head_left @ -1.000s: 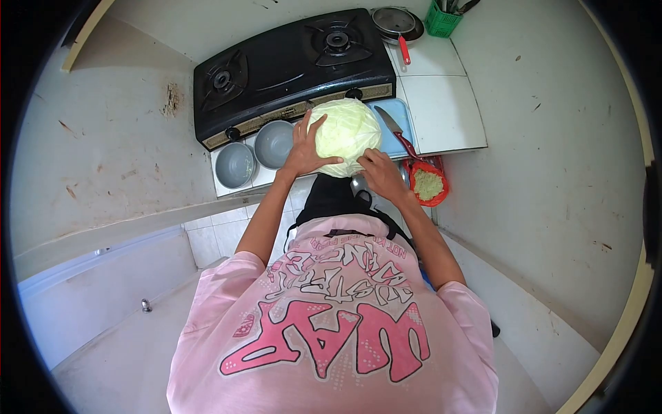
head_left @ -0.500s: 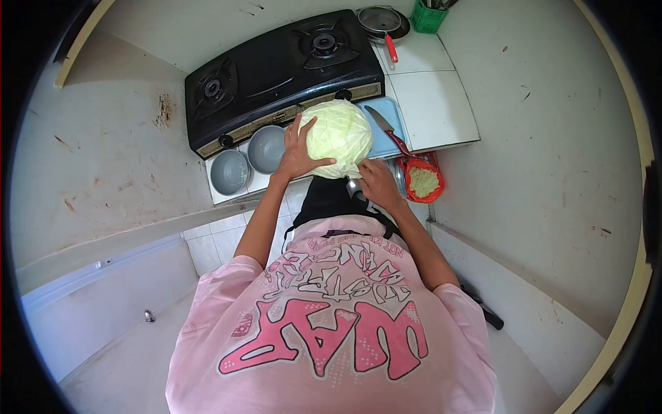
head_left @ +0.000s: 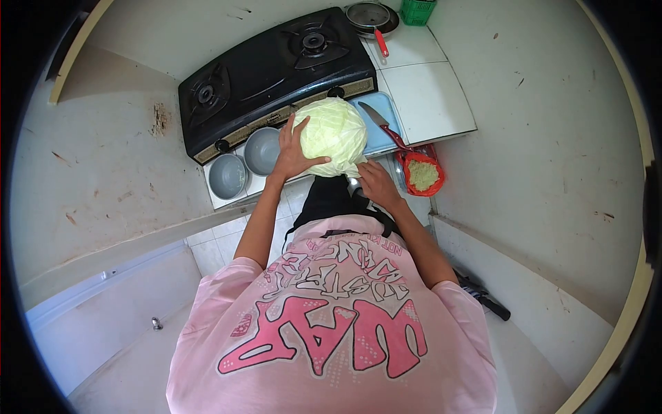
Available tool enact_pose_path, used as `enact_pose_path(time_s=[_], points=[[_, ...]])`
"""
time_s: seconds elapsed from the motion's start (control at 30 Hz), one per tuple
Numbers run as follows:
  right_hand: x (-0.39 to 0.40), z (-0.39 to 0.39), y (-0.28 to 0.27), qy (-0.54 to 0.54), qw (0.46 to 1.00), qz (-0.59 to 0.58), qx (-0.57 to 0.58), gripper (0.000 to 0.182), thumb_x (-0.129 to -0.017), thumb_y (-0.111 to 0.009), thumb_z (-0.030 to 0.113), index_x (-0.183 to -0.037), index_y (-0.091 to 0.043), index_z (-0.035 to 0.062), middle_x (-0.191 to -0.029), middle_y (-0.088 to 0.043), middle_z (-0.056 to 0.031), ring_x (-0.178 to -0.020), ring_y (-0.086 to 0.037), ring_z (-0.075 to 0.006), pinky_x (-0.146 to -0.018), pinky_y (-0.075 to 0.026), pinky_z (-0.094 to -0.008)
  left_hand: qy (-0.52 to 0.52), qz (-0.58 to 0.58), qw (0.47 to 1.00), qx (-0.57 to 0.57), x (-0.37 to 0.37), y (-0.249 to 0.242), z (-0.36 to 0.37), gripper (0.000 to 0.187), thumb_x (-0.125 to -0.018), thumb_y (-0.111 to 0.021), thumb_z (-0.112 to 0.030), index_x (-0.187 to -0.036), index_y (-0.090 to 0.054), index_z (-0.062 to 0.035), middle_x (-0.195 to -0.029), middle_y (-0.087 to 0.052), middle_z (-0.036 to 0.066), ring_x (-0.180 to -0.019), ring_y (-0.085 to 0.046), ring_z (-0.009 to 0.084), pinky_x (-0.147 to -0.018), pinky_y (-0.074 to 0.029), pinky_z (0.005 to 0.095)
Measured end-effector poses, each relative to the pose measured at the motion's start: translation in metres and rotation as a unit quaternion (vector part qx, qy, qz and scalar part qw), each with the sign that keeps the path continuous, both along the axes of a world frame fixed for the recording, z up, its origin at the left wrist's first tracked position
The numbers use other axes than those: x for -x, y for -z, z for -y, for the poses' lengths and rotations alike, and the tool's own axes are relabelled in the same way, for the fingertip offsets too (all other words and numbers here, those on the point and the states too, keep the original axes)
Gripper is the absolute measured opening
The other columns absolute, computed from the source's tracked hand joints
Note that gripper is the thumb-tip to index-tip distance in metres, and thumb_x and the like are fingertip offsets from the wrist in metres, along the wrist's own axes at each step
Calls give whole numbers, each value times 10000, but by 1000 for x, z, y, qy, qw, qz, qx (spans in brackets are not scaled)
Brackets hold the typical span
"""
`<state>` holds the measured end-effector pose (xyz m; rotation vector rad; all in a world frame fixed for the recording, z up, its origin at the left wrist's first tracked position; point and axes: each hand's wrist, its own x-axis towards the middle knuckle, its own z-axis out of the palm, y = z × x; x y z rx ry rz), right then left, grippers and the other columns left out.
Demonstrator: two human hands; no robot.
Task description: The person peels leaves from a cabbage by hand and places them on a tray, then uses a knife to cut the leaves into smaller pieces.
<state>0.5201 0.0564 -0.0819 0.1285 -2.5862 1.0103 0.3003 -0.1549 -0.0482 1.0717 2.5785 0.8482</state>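
A large pale green cabbage (head_left: pixel 332 134) is held up in front of the counter's edge. My left hand (head_left: pixel 293 155) presses against its left side, thumb and fingers spread over the surface. At the lower right of the head, my right hand (head_left: pixel 376 181) has its fingers closed on the edge of an outer cabbage leaf (head_left: pixel 357 167). Behind the cabbage lies a blue cutting board (head_left: pixel 383 140), partly covered by it. A knife (head_left: pixel 380 121) with a dark red handle rests on the board, handle toward me.
Two grey bowls (head_left: pixel 227 176) (head_left: pixel 263 152) stand left on the counter. A black gas stove (head_left: pixel 269 62) fills the back. On the right hangs a red bag (head_left: pixel 422 174) with pale shreds. A strainer (head_left: pixel 369 15) and a green basket (head_left: pixel 416 12) are farther back.
The whole view has shifted slightly. Both hands keep their places on the cabbage, and the leaf edge at my right fingers stands out a little more.
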Motion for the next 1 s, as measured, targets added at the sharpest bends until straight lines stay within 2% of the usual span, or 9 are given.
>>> enact_pose_path(time_s=[0.13,0.23,0.33,0.43,0.53,0.63,0.73,0.83,1.0], points=[[-8,-3,9,-5,998,68,18,254,-901,-695,0,-1150,-653,-34,-1178,-706,-233,-1146,-663,-437,-1056,-518,-499,0,-4,1000,15,-2,-4,0,1351,-654,-983,-646,-1700,-304,-126,-1758,-137,289,-1609,-156,528,-1322,-201,620],[-8,-4,8,-9,996,76,40,299,-924,-720,40,-1207,-652,-28,-1166,-710,-238,-1124,-674,-438,-1018,-535,-492,2,-7,1000,20,-5,-6,0,1352,-668,-982,-633,-1702,-289,-106,-1755,-143,291,-1616,-158,513,-1326,-195,608],[-7,12,-7,106,988,23,113,324,-960,-775,179,-1189,-665,-22,-1176,-733,-219,-1096,-701,-402,-941,-556,-460,1,-3,1000,5,-2,0,0,1353,-647,-988,-644,-1695,-309,-122,-1755,-133,285,-1606,-143,533,-1314,-214,634],[1,13,-24,161,941,63,291,388,-958,-825,273,-1179,-686,-13,-1188,-754,-217,-1106,-724,-384,-956,-558,-430,2,1,1000,-2,-2,1,1,1360,-636,-991,-650,-1692,-312,-128,-1753,-129,286,-1598,-142,543,-1307,-226,646],[12,10,-29,142,950,97,259,343,-962,-822,301,-1103,-725,3,-1095,-761,-203,-1042,-731,-378,-887,-558,-439,6,-7,1000,0,-2,3,1,1366,-639,-991,-650,-1693,-303,-120,-1749,-131,293,-1596,-146,543,-1306,-226,646],[21,14,-58,114,949,231,182,348,-955,-822,345,-1035,-755,13,-1005,-751,-178,-999,-720,-358,-876,-512,-467,7,-5,1000,0,0,3,2,1368,-640,-990,-653,-1692,-302,-113,-1745,-135,298,-1595,-151,542,-1306,-224,646],[23,18,-35,84,983,128,101,368,-947,-814,374,-1026,-772,18,-989,-736,-157,-989,-701,-335,-895,-451,-472,5,-1,1000,1,0,2,1,1367,-639,-989,-657,-1690,-306,-112,-1744,-139,296,-1594,-155,539,-1307,-226,644],[13,13,-22,55,985,95,136,378,-934,-815,373,-1073,-782,23,-1003,-738,-136,-1022,-688,-321,-932,-410,-466,3,1,1000,-2,0,1,1,1368,-635,-988,-662,-1690,-310,-114,-1746,-137,289,-1598,-151,532,-1307,-230,642],[-4,0,-3,44,988,89,121,323,-925,-824,295,-1085,-782,18,-1044,-744,-169,-1047,-688,-356,-949,-464,-467,-4,8,1000,2,-2,-2,0,1366,-632,-990,-658,-1690,-315,-119,-1751,-136,277,-1604,-140,522,-1309,-234,636]])
